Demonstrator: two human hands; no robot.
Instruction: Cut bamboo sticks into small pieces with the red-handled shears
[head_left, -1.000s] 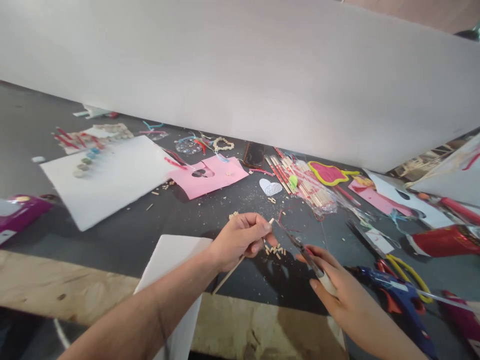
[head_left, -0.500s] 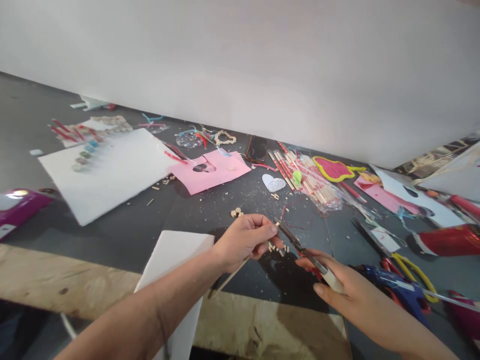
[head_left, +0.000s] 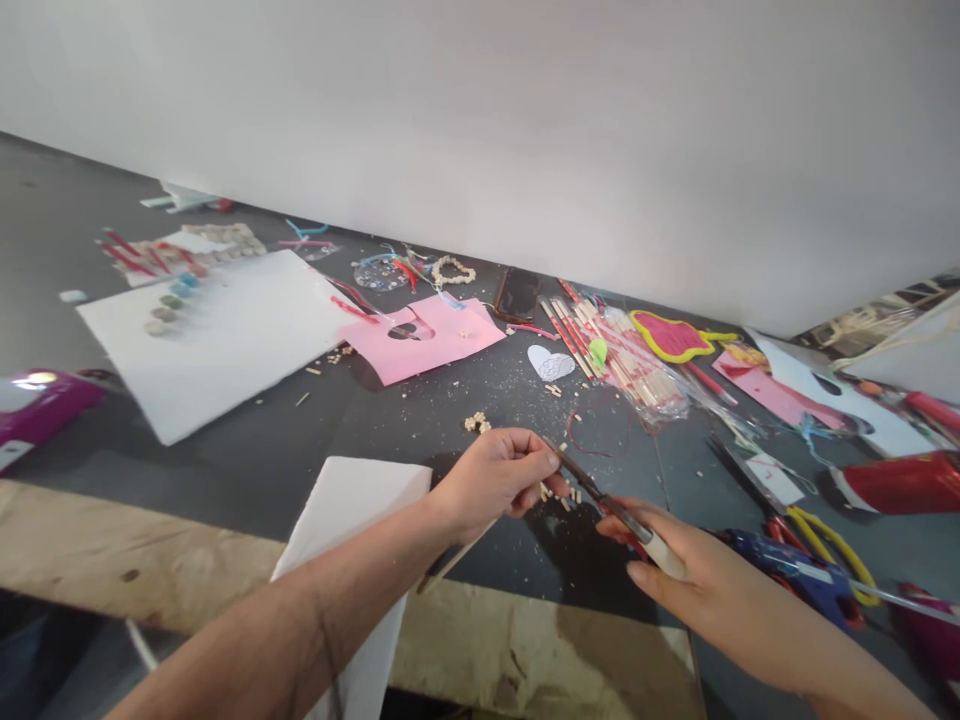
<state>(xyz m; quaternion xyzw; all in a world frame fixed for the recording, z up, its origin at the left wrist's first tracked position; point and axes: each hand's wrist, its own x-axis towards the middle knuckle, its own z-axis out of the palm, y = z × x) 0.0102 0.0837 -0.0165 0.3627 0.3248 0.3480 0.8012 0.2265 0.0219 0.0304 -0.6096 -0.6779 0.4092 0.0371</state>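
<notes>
My left hand (head_left: pixel 506 472) pinches a thin wooden stick (head_left: pixel 461 556), whose long end slants down to the left below the wrist. My right hand (head_left: pixel 664 560) is wrapped round the handles of a cutting tool (head_left: pixel 586 480), and its jaws touch or lie close to my left fingertips. The stick's tip is hidden at the fingers. Small cut stick pieces (head_left: pixel 575 496) lie on the dark table under the tool. A small cluster of pieces (head_left: pixel 477 424) sits just beyond my left hand.
A white board (head_left: pixel 217 340) and pink paper (head_left: pixel 431 345) lie at left and centre. Bagged chopsticks (head_left: pixel 637 365), a paper heart (head_left: pixel 550 363) and a phone (head_left: pixel 517 294) lie farther back. A blue glue gun (head_left: pixel 795 575), scissors (head_left: pixel 825 550) and a red can (head_left: pixel 900 482) are at right.
The jaws of the cutting tool have come together at my left fingertips. The stick's light tip that showed between them is no longer visible. The view has shifted slightly.
</notes>
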